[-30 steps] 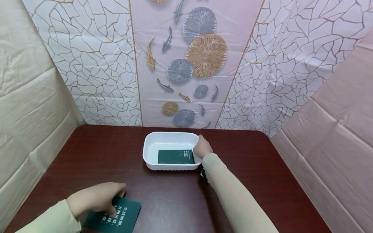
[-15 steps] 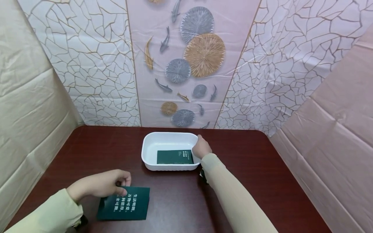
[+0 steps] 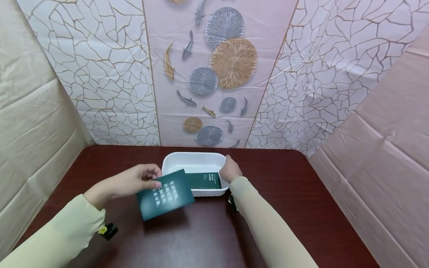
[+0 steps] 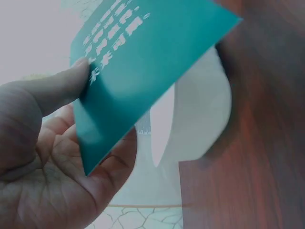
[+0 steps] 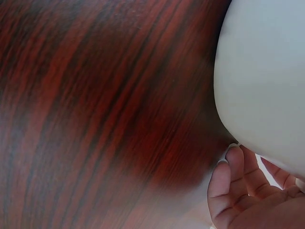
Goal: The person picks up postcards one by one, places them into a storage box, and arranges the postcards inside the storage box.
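My left hand (image 3: pixel 134 182) pinches a dark green card (image 3: pixel 167 197) with white printed characters between thumb and fingers. Tilted, the card hangs above the table and overlaps the near-left part of a white plastic basin (image 3: pixel 181 158) in the head view. Close up in the left wrist view, the thumb presses on the printed face of the card (image 4: pixel 143 71). My right hand (image 3: pixel 231 169) grips the basin's right rim; in the right wrist view its curled fingers (image 5: pixel 221 186) lie against the outer wall. Another green card or booklet (image 3: pixel 204 180) with white print lies flat inside the basin.
The basin stands toward the back of a dark reddish-brown wooden table (image 3: pixel 275 178). Behind it hangs a patterned cloth backdrop (image 3: pixel 117 74), with plain beige cloth (image 3: pixel 37 111) along the left side. A small black device (image 3: pixel 108 230) is at the left wrist.
My left hand has lifted the green card off the table and carried it forward and right to the basin's near-left edge. The right hand has stayed on the rim.
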Demonstrator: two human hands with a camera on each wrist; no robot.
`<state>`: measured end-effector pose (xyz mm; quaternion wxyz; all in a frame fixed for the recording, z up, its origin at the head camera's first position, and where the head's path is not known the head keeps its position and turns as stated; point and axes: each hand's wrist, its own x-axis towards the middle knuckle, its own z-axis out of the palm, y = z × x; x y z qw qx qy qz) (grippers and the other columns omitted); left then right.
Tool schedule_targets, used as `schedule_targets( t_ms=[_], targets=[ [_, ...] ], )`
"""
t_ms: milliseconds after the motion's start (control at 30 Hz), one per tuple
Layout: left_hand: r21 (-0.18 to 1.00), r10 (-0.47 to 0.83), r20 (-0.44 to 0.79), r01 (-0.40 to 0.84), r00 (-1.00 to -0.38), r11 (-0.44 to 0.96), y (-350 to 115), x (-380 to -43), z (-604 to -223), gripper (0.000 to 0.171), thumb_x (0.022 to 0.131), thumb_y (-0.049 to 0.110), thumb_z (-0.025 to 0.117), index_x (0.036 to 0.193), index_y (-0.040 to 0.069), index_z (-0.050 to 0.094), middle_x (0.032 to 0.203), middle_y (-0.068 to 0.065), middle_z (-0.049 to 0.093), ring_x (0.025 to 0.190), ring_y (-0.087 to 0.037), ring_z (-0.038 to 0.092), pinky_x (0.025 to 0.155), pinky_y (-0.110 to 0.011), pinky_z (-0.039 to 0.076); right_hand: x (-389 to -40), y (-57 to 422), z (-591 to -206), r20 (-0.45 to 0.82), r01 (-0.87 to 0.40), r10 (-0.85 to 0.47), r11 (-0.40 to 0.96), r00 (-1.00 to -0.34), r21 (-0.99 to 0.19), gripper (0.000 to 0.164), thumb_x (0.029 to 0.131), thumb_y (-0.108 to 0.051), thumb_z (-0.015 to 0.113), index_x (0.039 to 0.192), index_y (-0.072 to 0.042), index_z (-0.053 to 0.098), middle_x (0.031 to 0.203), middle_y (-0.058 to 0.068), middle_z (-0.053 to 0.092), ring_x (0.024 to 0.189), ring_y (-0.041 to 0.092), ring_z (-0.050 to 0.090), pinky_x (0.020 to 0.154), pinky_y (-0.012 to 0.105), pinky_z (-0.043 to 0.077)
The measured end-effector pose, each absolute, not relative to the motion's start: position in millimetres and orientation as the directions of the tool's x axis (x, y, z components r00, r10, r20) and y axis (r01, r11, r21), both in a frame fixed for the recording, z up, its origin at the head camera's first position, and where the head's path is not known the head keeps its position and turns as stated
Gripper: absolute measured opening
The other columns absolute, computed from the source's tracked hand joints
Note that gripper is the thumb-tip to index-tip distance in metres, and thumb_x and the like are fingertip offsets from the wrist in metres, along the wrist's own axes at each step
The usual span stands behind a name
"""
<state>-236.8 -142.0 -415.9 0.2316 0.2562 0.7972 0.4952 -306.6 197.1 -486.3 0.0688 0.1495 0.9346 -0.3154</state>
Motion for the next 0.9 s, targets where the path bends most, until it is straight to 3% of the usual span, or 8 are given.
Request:
schedule_targets(
  t_ms=[167, 367, 633, 900],
  targets=[
    [0.911, 0.558, -0.104, 0.147, -0.823, 0.385, -126, -258, -413, 0.025, 0.091, 0.02, 0.069, 0.105, 0.004, 0.055, 0.088, -0.011, 0.06, 0.08, -0.024, 0.059, 0.062, -0.033, 0.051, -305, 197, -486, -0.218, 0.313, 0.228, 0.756, -0.949, -0.574, 0.067, 0.091, -0.005, 0.061, 0.151, -0.013, 0.029, 0.138, 0.012, 0.05, 0.119, 0.027, 0.052, 0.097, 0.05, 0.043],
    [0.891, 0.548, -0.072, 0.193, -0.833, 0.411, -109, -279, -407, 0.024, 0.093, 0.021, 0.067, 0.106, 0.005, 0.055, 0.087, -0.01, 0.059, 0.08, -0.023, 0.057, 0.065, -0.031, 0.047, -307, 198, -486, -0.215, 0.315, 0.232, 0.756, -0.949, -0.574, 0.066, 0.091, -0.005, 0.061, 0.15, -0.014, 0.032, 0.135, 0.012, 0.052, 0.117, 0.027, 0.053, 0.095, 0.05, 0.045],
    [0.829, 0.433, -0.037, 0.214, -0.901, 0.516, -85, -294, -405, 0.017, 0.095, 0.021, 0.064, 0.104, 0.009, 0.057, 0.093, -0.01, 0.059, 0.086, -0.025, 0.058, 0.069, -0.034, 0.054, -306, 198, -487, -0.216, 0.314, 0.231, 0.759, -0.949, -0.571, 0.066, 0.091, -0.005, 0.061, 0.15, -0.015, 0.031, 0.135, 0.012, 0.053, 0.117, 0.027, 0.053, 0.096, 0.049, 0.044],
    [0.773, 0.396, 0.041, 0.28, -0.917, 0.569, -58, -311, -413, 0.016, 0.095, 0.017, 0.063, 0.106, 0.006, 0.06, 0.097, -0.01, 0.059, 0.09, -0.024, 0.055, 0.076, -0.037, 0.047, -308, 197, -486, -0.231, 0.332, 0.241, 0.747, -0.943, -0.576, 0.072, 0.09, -0.006, 0.064, 0.152, -0.015, 0.028, 0.139, 0.012, 0.049, 0.117, 0.026, 0.051, 0.099, 0.051, 0.042]
  ],
)
